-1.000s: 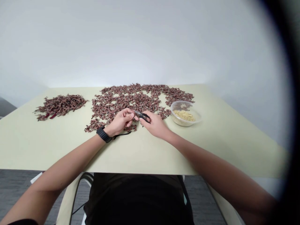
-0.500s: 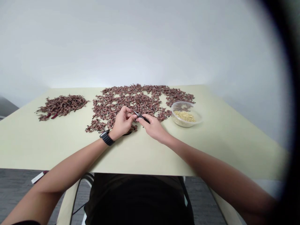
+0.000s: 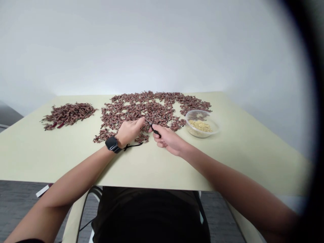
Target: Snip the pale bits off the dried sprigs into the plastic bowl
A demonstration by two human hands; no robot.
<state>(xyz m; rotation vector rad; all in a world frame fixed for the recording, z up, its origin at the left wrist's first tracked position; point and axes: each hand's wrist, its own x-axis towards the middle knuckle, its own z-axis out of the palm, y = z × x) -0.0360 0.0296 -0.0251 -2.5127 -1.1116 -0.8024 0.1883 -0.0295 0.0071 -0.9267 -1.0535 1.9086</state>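
Observation:
My right hand (image 3: 168, 137) is closed around a small tool (image 3: 156, 131) with a black handle and a thin metal tip. The tip points up and left, toward the fingertips of my left hand (image 3: 130, 131). That hand is closed in a pinch, its back turned up; whatever lies between the fingers is hidden. Both hands are over the near edge of a wide spread of small reddish-brown shrivelled pieces (image 3: 141, 109). A thin black object (image 3: 134, 145) lies on the table beside my left wrist, partly covered.
A clear round plastic bowl (image 3: 215, 126) with yellow flakes (image 3: 201, 126) stands to the right. At the left lies a denser heap of brown pieces (image 3: 71, 114) with darker red bits. The pale yellow table (image 3: 157, 172) meets a white wall.
My left hand has rolled over, back upward, and shifted slightly left. My right hand has turned a little, and the tool tip is now more exposed. More of the thin black object shows.

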